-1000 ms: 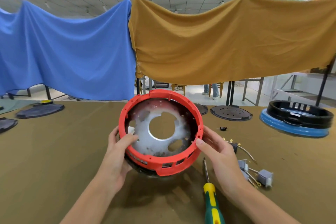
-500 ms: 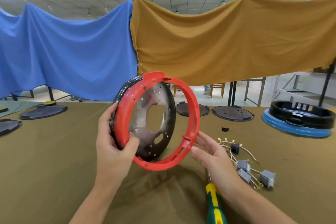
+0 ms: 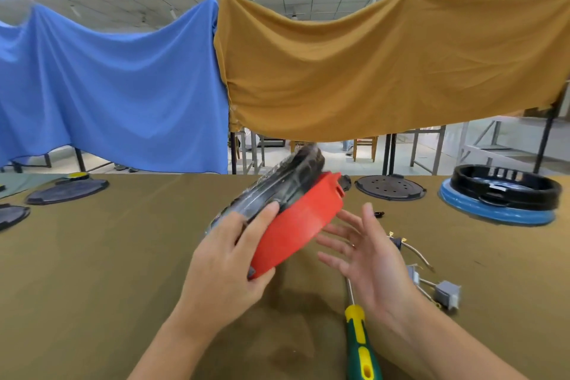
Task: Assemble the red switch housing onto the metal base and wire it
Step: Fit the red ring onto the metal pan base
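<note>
**Left hand holds the tilted housing and base above the table**

The left hand [image 3: 228, 259] grips the round red plastic switch housing [image 3: 296, 227] together with the dark, shiny round metal base [image 3: 279, 187] seated against it. Its fingers curl over the base's upper face and its thumb presses the red wall at the lower edge. The assembly is lifted clear of the olive-brown cloth-covered table [image 3: 123, 256] and tilted steeply, red side facing down and to the right; its far edge is blurred.

The right hand [image 3: 367, 259] is spread wide, palm up and fingers straight, just beside the lower rim of the red housing and holding nothing.

Under the right wrist lies a green-and-yellow-handled screwdriver [image 3: 359, 339]. To its right sit grey switch blocks with loose wires [image 3: 444, 291].

Farther back rest a flat dark perforated disc [image 3: 390, 188] and a black ring stacked on a blue round base [image 3: 502, 197].
</note>
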A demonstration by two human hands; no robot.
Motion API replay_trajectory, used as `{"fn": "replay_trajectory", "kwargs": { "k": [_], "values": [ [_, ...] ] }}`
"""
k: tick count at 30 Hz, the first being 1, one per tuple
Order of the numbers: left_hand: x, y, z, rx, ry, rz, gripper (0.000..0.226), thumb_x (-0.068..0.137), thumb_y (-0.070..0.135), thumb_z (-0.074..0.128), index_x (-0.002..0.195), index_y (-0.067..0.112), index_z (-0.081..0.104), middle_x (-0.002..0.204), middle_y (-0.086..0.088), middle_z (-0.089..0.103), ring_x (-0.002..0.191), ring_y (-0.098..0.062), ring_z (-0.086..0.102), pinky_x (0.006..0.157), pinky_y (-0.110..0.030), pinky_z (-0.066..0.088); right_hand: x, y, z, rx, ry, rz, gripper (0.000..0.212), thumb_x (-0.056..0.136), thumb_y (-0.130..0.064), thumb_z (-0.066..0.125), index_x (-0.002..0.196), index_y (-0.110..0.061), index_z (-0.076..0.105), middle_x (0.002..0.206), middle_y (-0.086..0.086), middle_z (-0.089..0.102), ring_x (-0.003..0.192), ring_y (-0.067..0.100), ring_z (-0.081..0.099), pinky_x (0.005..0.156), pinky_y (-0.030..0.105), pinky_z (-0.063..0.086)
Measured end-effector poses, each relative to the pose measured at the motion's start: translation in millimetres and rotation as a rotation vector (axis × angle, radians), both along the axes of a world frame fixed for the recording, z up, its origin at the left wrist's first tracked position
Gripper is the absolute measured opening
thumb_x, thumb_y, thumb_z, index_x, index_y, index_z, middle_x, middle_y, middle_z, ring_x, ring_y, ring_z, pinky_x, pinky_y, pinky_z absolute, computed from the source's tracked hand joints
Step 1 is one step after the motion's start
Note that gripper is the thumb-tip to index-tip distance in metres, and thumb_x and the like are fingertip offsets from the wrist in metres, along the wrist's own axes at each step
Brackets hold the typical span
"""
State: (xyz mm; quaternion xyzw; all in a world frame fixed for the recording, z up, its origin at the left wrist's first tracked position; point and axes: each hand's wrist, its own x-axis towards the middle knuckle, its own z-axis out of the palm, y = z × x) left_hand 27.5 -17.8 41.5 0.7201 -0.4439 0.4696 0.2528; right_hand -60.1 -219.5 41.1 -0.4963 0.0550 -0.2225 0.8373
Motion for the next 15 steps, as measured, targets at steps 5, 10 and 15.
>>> {"fn": "replay_trajectory", "kwargs": {
  "k": [5, 10, 15],
  "values": [
    [-1, -8, -2, 0.197, -0.051, -0.039, 0.115, 0.056, 0.025, 0.087, 0.152, 0.021, 0.023, 0.108, 0.004, 0.044, 0.09, -0.017, 0.044, 0.083, -0.03, 0.037, -9, -1, 1, 0.065, 0.024, 0.142, 0.035, 0.091, -0.04, 0.059, 0.113, -0.017, 0.075, 0.12, 0.011, 0.07, 0.11, 0.026, 0.068, 0.082, 0.036, 0.059],
    [-3, 0, -3, 0.155, 0.261, -0.113, 0.083, 0.082, 0.075, 0.052, 0.148, 0.025, 0.039, 0.113, 0.017, 0.047, 0.102, -0.004, 0.043, 0.093, -0.027, 0.036, -15, -9, 4, 0.183, 0.026, 0.199, 0.027, 0.082, -0.019, 0.065, 0.101, -0.004, 0.077, 0.116, 0.017, 0.071, 0.097, 0.024, 0.073, 0.072, 0.034, 0.061],
    [-1, 6, 2, -0.136, 0.328, -0.107, 0.03, 0.099, 0.041, 0.041, 0.101, 0.02, 0.061, 0.089, 0.013, 0.051, 0.084, -0.009, 0.049, 0.078, -0.042, 0.041, -24, -7, 8, 0.11, 0.056, 0.349, 0.019, 0.085, -0.005, 0.066, 0.1, 0.003, 0.075, 0.122, 0.023, 0.067, 0.107, 0.029, 0.069, 0.079, 0.037, 0.06]
  ]
}}
